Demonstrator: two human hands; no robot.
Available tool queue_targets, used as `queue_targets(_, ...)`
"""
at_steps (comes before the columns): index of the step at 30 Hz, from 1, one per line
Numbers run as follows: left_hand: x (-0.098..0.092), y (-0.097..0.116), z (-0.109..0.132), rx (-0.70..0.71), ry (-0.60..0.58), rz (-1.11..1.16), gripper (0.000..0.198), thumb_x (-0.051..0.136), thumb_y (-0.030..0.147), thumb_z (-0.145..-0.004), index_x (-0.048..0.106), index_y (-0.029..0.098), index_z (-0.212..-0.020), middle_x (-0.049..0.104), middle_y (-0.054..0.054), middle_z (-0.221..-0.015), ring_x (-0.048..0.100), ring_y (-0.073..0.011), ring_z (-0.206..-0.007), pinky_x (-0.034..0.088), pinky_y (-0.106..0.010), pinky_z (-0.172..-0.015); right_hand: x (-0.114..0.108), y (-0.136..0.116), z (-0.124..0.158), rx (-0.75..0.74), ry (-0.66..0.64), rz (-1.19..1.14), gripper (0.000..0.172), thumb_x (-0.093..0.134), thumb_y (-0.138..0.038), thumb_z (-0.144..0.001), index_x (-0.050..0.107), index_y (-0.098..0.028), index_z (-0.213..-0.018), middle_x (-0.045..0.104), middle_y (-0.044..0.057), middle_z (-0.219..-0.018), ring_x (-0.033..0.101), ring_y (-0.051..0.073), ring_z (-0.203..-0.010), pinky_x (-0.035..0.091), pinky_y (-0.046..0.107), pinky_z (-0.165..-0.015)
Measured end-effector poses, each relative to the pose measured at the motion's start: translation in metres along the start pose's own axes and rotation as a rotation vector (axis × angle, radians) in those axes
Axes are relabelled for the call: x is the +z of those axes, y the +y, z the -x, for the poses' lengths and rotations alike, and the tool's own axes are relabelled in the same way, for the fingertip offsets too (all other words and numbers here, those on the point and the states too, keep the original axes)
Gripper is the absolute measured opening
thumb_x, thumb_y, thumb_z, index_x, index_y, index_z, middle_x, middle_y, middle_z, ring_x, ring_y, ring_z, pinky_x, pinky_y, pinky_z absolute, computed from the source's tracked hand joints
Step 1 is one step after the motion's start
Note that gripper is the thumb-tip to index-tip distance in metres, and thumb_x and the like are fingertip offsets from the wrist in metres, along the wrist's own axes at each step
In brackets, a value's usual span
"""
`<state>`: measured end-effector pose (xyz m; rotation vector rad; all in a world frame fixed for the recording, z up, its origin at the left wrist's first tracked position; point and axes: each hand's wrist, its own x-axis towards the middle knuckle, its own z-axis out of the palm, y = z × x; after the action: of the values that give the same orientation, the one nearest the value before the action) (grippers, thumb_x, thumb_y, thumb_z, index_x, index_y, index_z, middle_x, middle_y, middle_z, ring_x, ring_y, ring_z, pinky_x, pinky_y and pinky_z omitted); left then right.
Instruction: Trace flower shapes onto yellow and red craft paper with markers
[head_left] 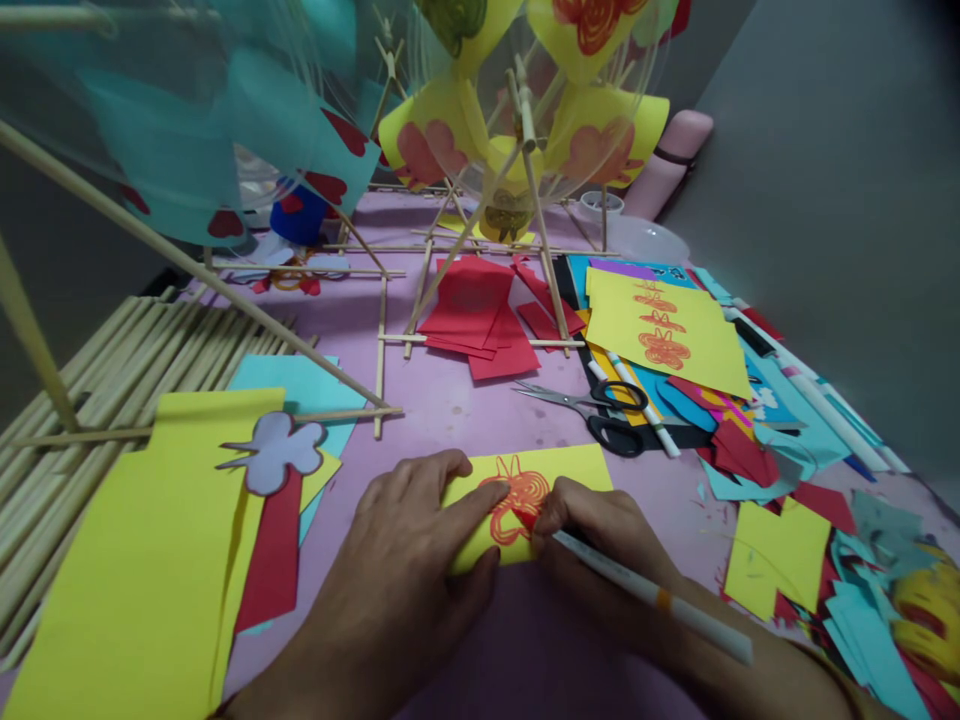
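Observation:
A small yellow paper point(581, 470) lies on the table in front of me, with a red butterfly drawing point(508, 470) on it, partly coloured in. My left hand point(420, 530) rests flat on the paper's left side, fingers spread. In my right hand point(592, 530) is a white marker pen point(652, 590), pinched near its red tip, which touches the drawing. Just beyond the paper lie black-handled scissors point(592, 402), blades pointing left. A purple butterfly cutout point(281, 452) sits on large yellow sheets point(142, 560) to the left.
Stick frames point(382, 350) with hanging papers point(439, 135) stand at the back. Wooden sticks point(112, 370) are stacked left. Red papers point(480, 310) lie mid-table. At right are a yellow sheet with butterfly drawings point(671, 330), markers, paper scraps point(780, 555) and a yellow tape roll point(926, 610).

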<state>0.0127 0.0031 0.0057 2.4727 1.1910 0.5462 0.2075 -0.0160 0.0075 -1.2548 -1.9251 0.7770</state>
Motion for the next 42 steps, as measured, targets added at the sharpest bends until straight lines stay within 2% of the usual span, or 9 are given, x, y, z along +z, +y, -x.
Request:
queue_targets(11,0.0001,0.0008,0.0002,0.000,0.014,0.001,0.051,0.053,0.011,-0.075,0.052,0.031,-0.122,0.049,-0.009,-0.118,0.047,-0.0307,-0.105,0.040,-0.050,-0.082,-0.0004,0.0020,0.0012,-0.019,-0.046,-0.037,0.016,0.045,-0.009,-0.076,0.044,-0.022,-0.066,0.046,-0.006,-0.056,0.041,0.009,-0.047,0.034,0.019,-0.047)
queue_targets(29,-0.0003,0.0015,-0.0003,-0.018,0.003,-0.008,0.051,0.054,0.012,-0.075,0.052,0.031,-0.123,0.049,-0.008,-0.119,0.047,-0.0302,-0.107,0.039,-0.050,-0.084,0.0016,-0.0027,-0.0056,-0.110,-0.013,0.062,0.018,0.041,-0.009,-0.071,0.041,-0.022,-0.058,0.044,-0.007,-0.046,0.040,0.008,-0.039,0.034,0.019,-0.043)
queue_targets(42,0.0001,0.0005,0.0004,-0.003,0.012,-0.005,0.050,0.053,0.011,-0.076,0.051,0.030,-0.123,0.048,-0.008,-0.119,0.046,-0.0303,-0.108,0.039,-0.050,-0.084,-0.0008,-0.0013,-0.0031,-0.106,-0.066,-0.009,0.016,0.043,-0.007,-0.065,0.040,-0.022,-0.059,0.041,-0.008,-0.048,0.039,0.007,-0.041,0.032,0.018,-0.044)
